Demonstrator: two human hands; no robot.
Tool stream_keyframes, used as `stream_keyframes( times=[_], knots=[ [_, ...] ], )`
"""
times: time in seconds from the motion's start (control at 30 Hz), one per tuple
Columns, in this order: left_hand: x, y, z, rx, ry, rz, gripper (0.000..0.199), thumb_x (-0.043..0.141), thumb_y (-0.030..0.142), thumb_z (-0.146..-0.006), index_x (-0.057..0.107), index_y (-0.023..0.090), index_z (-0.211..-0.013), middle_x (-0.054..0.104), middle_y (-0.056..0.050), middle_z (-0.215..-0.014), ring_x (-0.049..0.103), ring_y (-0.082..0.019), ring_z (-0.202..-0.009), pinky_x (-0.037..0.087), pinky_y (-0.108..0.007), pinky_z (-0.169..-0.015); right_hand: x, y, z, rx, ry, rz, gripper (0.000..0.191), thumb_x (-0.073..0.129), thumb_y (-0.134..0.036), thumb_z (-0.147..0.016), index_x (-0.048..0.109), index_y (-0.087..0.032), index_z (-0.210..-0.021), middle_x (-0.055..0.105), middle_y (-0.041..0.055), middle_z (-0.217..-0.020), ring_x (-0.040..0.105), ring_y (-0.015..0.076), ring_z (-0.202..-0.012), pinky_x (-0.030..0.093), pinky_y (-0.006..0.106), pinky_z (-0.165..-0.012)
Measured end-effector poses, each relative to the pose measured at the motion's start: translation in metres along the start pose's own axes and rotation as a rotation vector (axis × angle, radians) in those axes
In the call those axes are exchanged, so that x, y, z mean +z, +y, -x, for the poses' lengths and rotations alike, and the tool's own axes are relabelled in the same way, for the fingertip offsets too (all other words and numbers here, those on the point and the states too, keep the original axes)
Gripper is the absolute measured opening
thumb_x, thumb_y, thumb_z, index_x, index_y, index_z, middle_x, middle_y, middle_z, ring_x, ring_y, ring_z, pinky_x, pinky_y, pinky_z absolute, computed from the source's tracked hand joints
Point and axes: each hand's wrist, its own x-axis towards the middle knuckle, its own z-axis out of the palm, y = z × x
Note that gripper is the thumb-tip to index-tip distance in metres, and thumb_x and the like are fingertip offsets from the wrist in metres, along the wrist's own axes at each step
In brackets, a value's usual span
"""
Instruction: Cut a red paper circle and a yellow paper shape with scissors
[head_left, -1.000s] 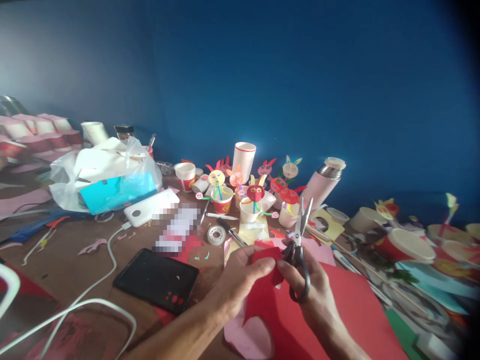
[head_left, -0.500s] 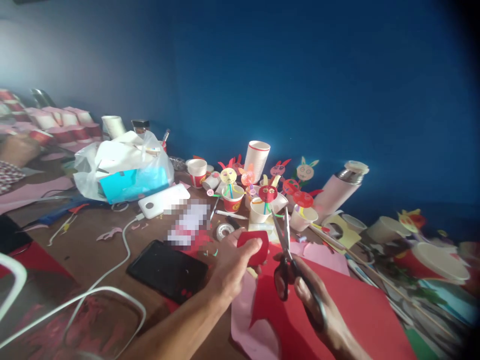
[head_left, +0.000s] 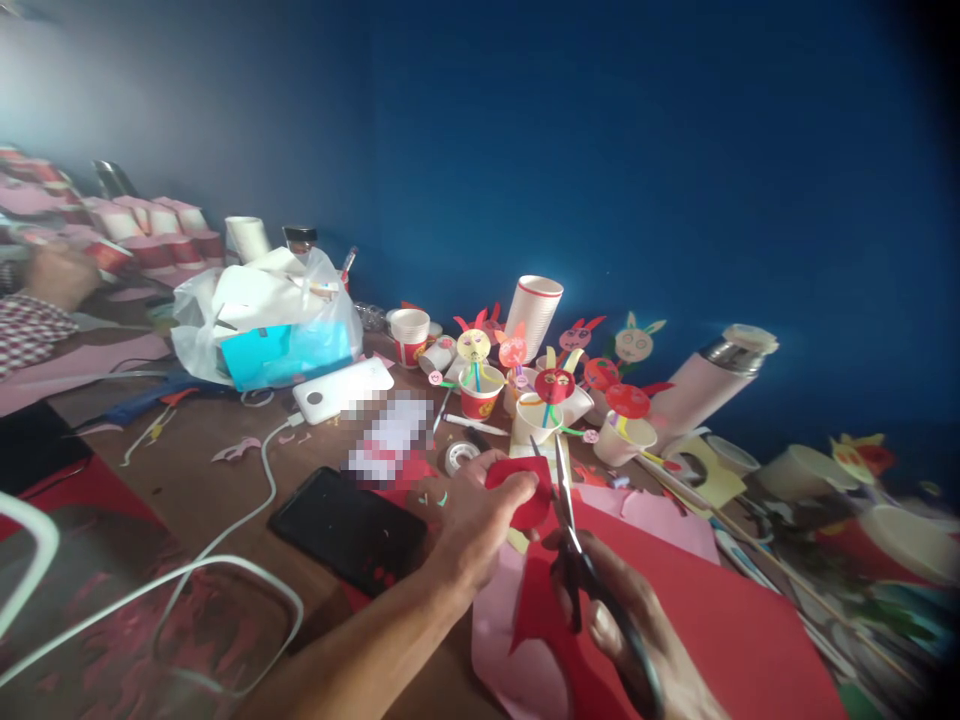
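In my left hand point(head_left: 480, 515) is a small red piece of paper point(head_left: 529, 490), pinched under the thumb. My right hand point(head_left: 619, 600) grips scissors point(head_left: 571, 530) by their black handles. Their blades are parted and point away from me, close to the right edge of the red piece. Below both hands lies a large red sheet point(head_left: 697, 620), with pink paper point(head_left: 517, 650) partly beneath it. A roll of tape point(head_left: 460, 457) sits just beyond my left hand.
Paper cups with animal-face figures point(head_left: 553, 386) stand ahead, near a pink thermos point(head_left: 709, 380). Leftward are a black phone point(head_left: 349, 530), a white power bank point(head_left: 345, 390) with a cable, and a stuffed plastic bag point(head_left: 270, 320). Another person's hand point(head_left: 60, 272) is at far left.
The scissors' blades have swung in and now overlap the area beside the red piece's edge. The whole view has shifted slightly, moving the table things rightward. Both hands keep their holds.
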Motion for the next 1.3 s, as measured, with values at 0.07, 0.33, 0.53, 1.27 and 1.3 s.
stream_keyframes(
  times=[0.07,0.33,0.53,1.27,1.3],
  knots=[
    [0.001,0.000,0.000,-0.001,-0.008,0.003,0.007,0.060,0.022,-0.066,0.056,0.016,-0.065,0.056,0.002,-0.048,0.049,-0.011,-0.038,0.041,-0.023,-0.039,0.001,0.005,0.001,-0.010,0.036,-0.004,0.065,0.048,-0.073,-0.070,0.052,-0.021,-0.109,0.051,-0.0005,-0.067,0.047,0.0176,-0.060,0.037,0.029,-0.058],
    [0.000,-0.006,0.000,-0.018,0.017,-0.027,0.007,0.059,0.022,-0.064,0.059,0.016,-0.068,0.058,0.001,-0.052,0.052,-0.012,-0.045,0.042,-0.023,-0.045,0.001,0.003,0.001,-0.016,-0.015,-0.046,0.057,0.051,-0.067,-0.073,0.052,-0.023,-0.110,0.050,-0.0027,-0.066,0.042,0.0150,-0.059,0.033,0.026,-0.055],
    [0.002,-0.005,0.001,-0.026,0.041,-0.019,0.013,0.060,0.022,-0.062,0.061,0.014,-0.072,0.062,-0.002,-0.057,0.055,-0.014,-0.049,0.044,-0.025,-0.049,0.002,0.003,0.001,-0.004,0.000,-0.017,0.056,0.051,-0.067,-0.073,0.053,-0.022,-0.108,0.049,-0.0027,-0.066,0.042,0.0147,-0.059,0.033,0.025,-0.055],
    [-0.002,-0.014,0.000,0.020,-0.010,-0.070,0.015,0.060,0.025,-0.067,0.063,0.015,-0.077,0.064,-0.003,-0.063,0.061,-0.017,-0.060,0.045,-0.025,-0.055,0.002,0.009,0.002,0.025,0.088,0.072,0.056,0.052,-0.065,-0.073,0.056,-0.021,-0.108,0.053,-0.0001,-0.068,0.047,0.0168,-0.060,0.040,0.028,-0.056],
    [-0.002,-0.014,0.000,0.017,-0.011,-0.073,0.015,0.060,0.025,-0.067,0.063,0.015,-0.078,0.063,-0.003,-0.062,0.061,-0.017,-0.059,0.045,-0.024,-0.055,0.002,0.008,0.001,0.030,0.089,0.081,0.057,0.052,-0.066,-0.073,0.056,-0.021,-0.108,0.054,0.0004,-0.069,0.048,0.0173,-0.061,0.041,0.029,-0.057]
  ],
)
